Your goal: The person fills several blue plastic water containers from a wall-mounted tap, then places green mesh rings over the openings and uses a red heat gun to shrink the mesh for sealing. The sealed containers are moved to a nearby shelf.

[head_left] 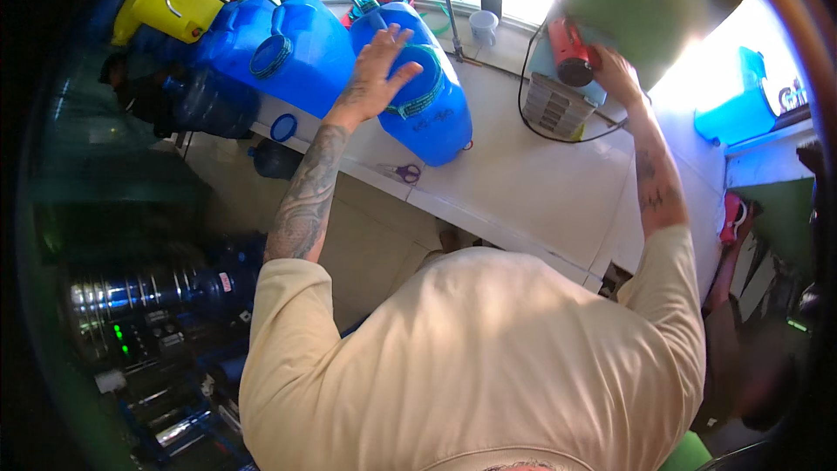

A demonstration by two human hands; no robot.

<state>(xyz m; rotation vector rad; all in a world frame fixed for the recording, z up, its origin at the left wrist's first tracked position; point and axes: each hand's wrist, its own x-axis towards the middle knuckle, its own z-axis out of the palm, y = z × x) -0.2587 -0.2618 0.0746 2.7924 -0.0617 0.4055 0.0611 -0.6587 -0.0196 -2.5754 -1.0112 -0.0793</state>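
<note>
My left hand (pixel 377 75), fingers spread, is over a blue plastic water jug (pixel 435 131) on the white tiled counter; whether it touches the jug is unclear. A green printed band (pixel 418 104) circles the jug's round neck. At the right, my right hand (pixel 613 72) grips a red tool that looks like a heat gun (pixel 567 46), its dark round end facing me. Part of my grip is hidden behind it. Below the tool stands a grey slatted plastic basket (pixel 559 104). Purple-handled scissors (pixel 409 173) lie near the counter's front edge.
More blue jugs (pixel 314 46) and a yellow jug (pixel 189 0) line the left. A white mug (pixel 484 26) stands by the window. A black cord (pixel 522 88) loops around the basket. Metal rods rise behind the jug. Large clear blue bottles (pixel 216 101) stand lower left.
</note>
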